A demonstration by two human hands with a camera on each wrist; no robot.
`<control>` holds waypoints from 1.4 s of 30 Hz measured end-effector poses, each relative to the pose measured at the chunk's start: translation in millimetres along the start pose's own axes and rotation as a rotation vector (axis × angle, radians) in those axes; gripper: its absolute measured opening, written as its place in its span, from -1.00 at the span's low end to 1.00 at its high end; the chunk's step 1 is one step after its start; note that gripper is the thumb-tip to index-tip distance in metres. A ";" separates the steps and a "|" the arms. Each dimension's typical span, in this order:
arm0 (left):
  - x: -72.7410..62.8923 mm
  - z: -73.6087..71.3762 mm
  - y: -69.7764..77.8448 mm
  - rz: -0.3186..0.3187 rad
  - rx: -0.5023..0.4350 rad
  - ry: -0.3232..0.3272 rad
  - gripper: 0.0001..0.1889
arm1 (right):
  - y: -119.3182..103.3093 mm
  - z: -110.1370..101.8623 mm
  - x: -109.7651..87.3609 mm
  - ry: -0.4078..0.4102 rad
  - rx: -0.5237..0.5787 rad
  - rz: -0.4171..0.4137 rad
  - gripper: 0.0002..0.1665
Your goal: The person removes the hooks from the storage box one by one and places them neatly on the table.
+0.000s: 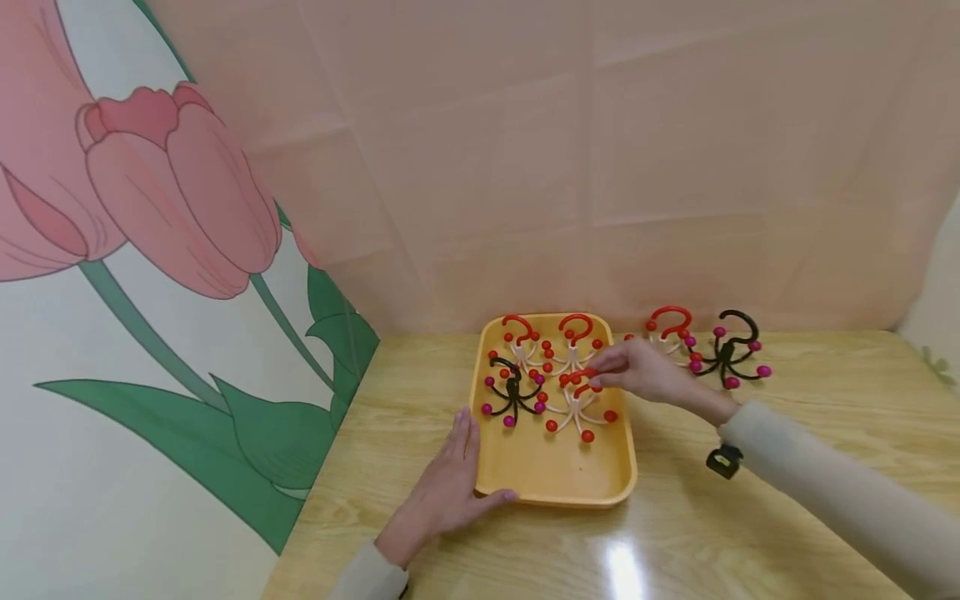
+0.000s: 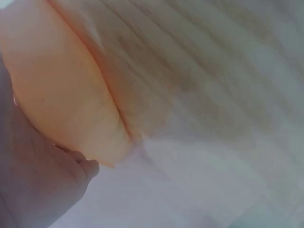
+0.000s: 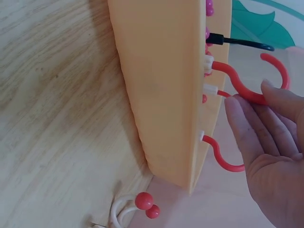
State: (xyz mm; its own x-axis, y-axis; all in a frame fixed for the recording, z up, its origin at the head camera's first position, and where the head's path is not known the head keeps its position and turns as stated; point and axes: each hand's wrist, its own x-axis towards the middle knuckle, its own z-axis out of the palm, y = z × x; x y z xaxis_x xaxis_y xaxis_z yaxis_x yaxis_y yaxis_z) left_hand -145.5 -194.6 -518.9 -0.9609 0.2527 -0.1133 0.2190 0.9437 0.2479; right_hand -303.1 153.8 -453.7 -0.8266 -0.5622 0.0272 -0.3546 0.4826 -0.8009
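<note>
A table (image 1: 405, 392) with a pale wood-grain top stands before a creased, pinkish-beige cloth (image 1: 480, 167). To the table's left, a white wall (image 1: 90, 508) bears a mural (image 1: 195, 200) of large pink tulips (image 1: 135, 179) with green stems (image 1: 153, 337) and leaves (image 1: 273, 442). To its right is a pale wall (image 1: 941, 275) with faint green marks (image 1: 937, 364). White glare (image 1: 624, 571) shines on the table's near side.

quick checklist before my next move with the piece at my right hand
1. Tray flat on the table: ok.
2. Left hand on the tray: ok, it rests against the near left corner.
3. Right hand at the red hook: ok, the hook passes between thumb and fingers.
4. Firm grip: cannot tell.
5. Nearest white piece free of the black piece in the tray: cannot tell, they nearly meet in the head view.
6. Space beside the tray's far right corner free: not ok, another white piece and another black piece sit there.
</note>
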 end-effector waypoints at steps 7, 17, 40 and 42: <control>1.1 1.4 -0.9 0.054 0.166 0.055 0.37 | 3.4 7.1 -1.0 0.013 0.123 0.010 -0.76; 0.4 1.0 1.0 0.053 0.228 0.075 0.35 | 2.5 13.6 -5.9 0.103 0.049 -0.080 -0.87; -2.2 4.1 0.2 0.055 0.165 0.091 0.34 | -29.9 -15.6 -36.4 0.315 0.011 -0.046 -0.66; -0.6 3.4 0.7 0.054 0.166 0.094 0.34 | -29.0 -22.8 -40.8 0.340 0.020 -0.039 -0.65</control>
State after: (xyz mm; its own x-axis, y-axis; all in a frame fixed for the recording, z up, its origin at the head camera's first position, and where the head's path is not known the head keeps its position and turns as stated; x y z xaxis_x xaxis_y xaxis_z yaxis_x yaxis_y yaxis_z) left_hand -144.3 -193.4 -522.0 -0.9568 0.2906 -0.0115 0.2885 0.9534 0.0884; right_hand -269.1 178.0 -418.0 -0.9121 -0.3225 0.2530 -0.3829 0.4500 -0.8067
